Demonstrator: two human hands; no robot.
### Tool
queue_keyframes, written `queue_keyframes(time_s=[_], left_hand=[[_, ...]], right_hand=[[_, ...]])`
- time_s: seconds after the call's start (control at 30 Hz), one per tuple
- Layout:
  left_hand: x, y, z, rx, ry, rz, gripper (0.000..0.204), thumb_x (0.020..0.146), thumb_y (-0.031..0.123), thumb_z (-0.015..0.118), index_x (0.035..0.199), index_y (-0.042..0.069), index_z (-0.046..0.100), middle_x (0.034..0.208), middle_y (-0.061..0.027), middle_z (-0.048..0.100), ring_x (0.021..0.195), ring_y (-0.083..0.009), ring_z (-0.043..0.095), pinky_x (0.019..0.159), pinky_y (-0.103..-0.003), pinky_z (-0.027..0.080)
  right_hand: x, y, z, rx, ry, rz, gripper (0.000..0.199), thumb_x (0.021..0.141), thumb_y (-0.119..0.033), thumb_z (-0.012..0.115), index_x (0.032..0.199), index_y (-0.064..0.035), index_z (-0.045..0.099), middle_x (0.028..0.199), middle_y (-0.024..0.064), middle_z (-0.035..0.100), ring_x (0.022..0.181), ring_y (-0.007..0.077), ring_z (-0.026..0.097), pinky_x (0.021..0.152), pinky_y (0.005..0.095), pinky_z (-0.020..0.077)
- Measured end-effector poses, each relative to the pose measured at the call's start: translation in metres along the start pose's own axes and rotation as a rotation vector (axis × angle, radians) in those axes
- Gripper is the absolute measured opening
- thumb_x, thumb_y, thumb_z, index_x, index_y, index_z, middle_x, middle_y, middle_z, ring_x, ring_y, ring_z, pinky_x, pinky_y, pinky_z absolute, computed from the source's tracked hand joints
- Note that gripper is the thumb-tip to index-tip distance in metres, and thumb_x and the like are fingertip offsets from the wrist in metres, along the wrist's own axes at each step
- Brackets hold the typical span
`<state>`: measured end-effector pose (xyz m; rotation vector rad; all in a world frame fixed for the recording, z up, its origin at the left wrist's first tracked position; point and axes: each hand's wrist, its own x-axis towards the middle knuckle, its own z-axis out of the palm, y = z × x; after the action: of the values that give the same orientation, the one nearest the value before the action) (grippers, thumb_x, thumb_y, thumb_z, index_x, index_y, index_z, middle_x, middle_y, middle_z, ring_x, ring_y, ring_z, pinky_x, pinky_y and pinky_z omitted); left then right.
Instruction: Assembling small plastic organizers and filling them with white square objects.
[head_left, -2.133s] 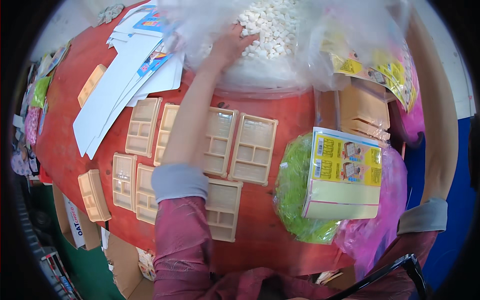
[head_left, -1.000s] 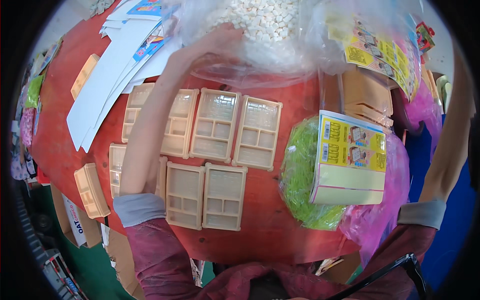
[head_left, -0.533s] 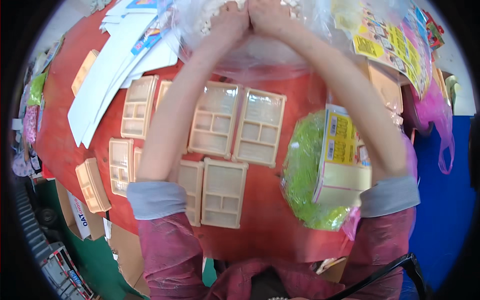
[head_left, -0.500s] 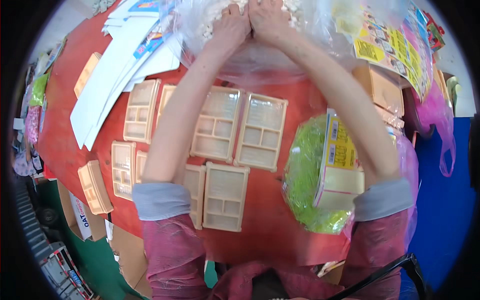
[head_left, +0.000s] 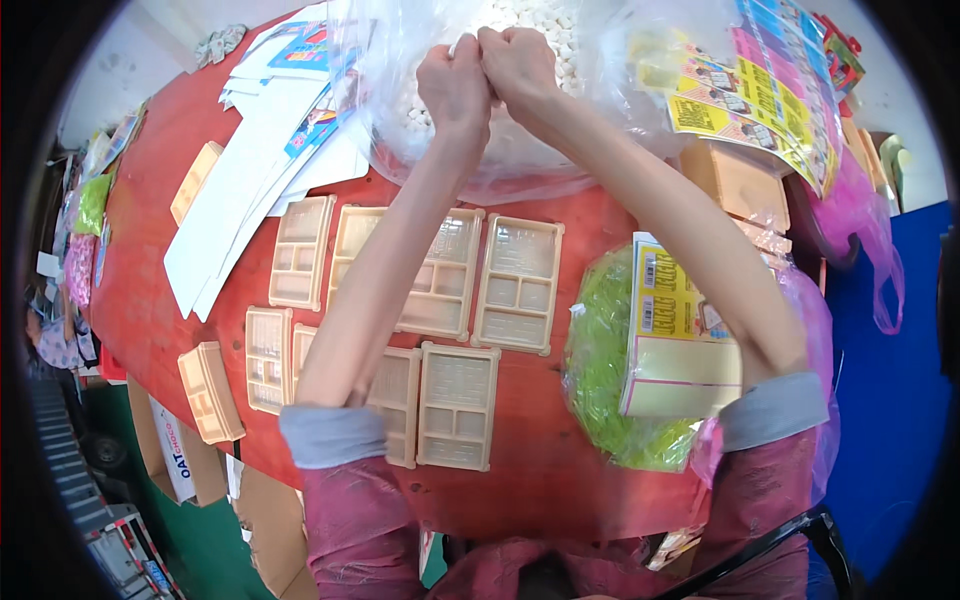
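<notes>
At the far side of the table, my left hand [head_left: 453, 88] and my right hand [head_left: 520, 68] are closed, knuckles up and thumb sides together. What they hold, if anything, is hidden. Both hover over a large clear plastic bag [head_left: 615, 75] that lies open with many small white pieces [head_left: 567, 48] inside. Between my forearms and below the bag stand several beige compartment trays, among them one [head_left: 518, 285] at the right of the upper row and another [head_left: 457, 405] nearer me. My left forearm hides parts of the trays beneath it.
On the red table [head_left: 530, 500], white sheets [head_left: 235, 215] lie left of the bag. Printed yellow sheets [head_left: 755, 100] lie right of it. A clear bag of green strands [head_left: 605, 400] sits under a printed card [head_left: 680, 385]. More beige trays [head_left: 730, 185] are stacked at the right.
My hands were lower in the white pieces with fingers pressed down. They have since closed and come nearer together. The whole view has shifted slightly.
</notes>
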<state>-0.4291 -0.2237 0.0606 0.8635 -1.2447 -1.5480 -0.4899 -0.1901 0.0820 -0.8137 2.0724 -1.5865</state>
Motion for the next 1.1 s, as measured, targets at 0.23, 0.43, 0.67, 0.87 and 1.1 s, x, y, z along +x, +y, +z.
queue_keyframes(time_s=[0.23,0.43,0.67,0.87,1.1], left_hand=[[-0.087,-0.001,-0.036,0.219,-0.185,-0.101,0.03,0.091,0.029,0.057,0.077,0.003,0.056,0.063,-0.002,0.052,0.053,-0.0076,0.047,0.044,-0.025,0.036],[-0.12,-0.016,-0.054,0.213,-0.304,-0.251,0.029,0.095,0.033,0.055,0.084,0.007,0.06,0.066,0.0032,0.055,0.051,-0.0034,0.046,0.042,-0.02,0.033],[-0.123,-0.009,-0.065,0.403,-0.509,-0.24,0.025,0.093,0.026,0.059,0.088,0.003,0.066,0.07,0.0029,0.059,0.059,-0.0036,0.052,0.048,-0.02,0.04],[-0.114,-0.004,-0.085,0.606,-0.63,-0.03,0.025,0.086,0.02,0.066,0.098,-0.001,0.066,0.076,-0.0018,0.066,0.065,-0.0059,0.059,0.054,-0.022,0.045],[-0.115,-0.003,-0.091,0.708,-0.649,0.047,0.025,0.079,0.01,0.064,0.099,-0.004,0.067,0.075,-0.0049,0.066,0.065,-0.0077,0.059,0.06,-0.025,0.047]], right_hand=[[-0.074,0.021,-0.043,0.052,-0.257,0.31,0.025,0.091,-0.024,0.052,0.084,-0.0012,0.059,0.07,0.0078,0.059,0.053,0.0151,0.053,0.044,0.0277,0.0418],[-0.105,0.044,-0.048,-0.088,-0.302,0.434,0.023,0.092,-0.022,0.053,0.084,-0.0009,0.06,0.071,0.0062,0.06,0.055,0.0113,0.056,0.044,0.0273,0.0421],[-0.106,0.062,-0.063,-0.179,-0.429,0.282,0.022,0.09,-0.02,0.057,0.087,0.0008,0.065,0.07,0.0051,0.061,0.059,0.0112,0.057,0.05,0.028,0.0442],[-0.104,0.055,-0.074,-0.343,-0.541,0.046,0.02,0.081,-0.016,0.066,0.086,0.0029,0.068,0.072,0.007,0.065,0.066,0.0103,0.059,0.059,0.0293,0.0472],[-0.099,0.058,-0.078,-0.397,-0.646,-0.057,0.021,0.074,-0.011,0.072,0.09,0.0022,0.069,0.072,0.006,0.065,0.068,0.0104,0.06,0.062,0.0279,0.0471]])
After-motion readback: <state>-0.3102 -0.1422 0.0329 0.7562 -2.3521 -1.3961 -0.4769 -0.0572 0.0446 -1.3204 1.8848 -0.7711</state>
